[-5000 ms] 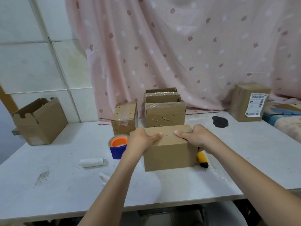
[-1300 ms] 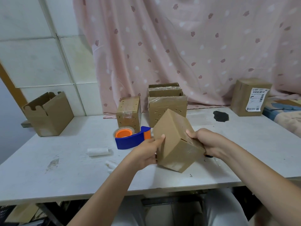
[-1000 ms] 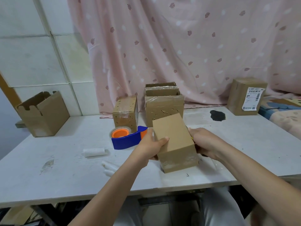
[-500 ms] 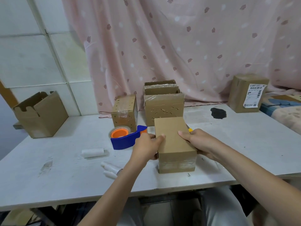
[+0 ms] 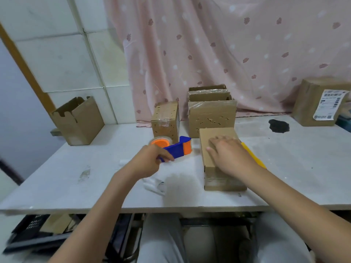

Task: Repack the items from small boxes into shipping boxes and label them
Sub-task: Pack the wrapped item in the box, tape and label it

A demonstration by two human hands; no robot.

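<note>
While the right hand lies flat with fingers spread on top of the closed shipping box, the left hand has curled round the blue handle of the tape dispenser just to the box's left. That box sits near the front edge of the white table, its near face banded with clear tape. A few small white scraps lie on the table beneath the left wrist. Tucked along the box's right side, a yellow cutter pokes out from under the right forearm. Behind the dispenser stands a small perforated box, and just right of it a row of larger perforated boxes, one behind another, wrapped in clear film. Off to the far left an open empty carton stands against the tiled wall. Further right, a dark stain marks the table, and beyond it a sealed box with a shipping label rests before the pink curtain.
</note>
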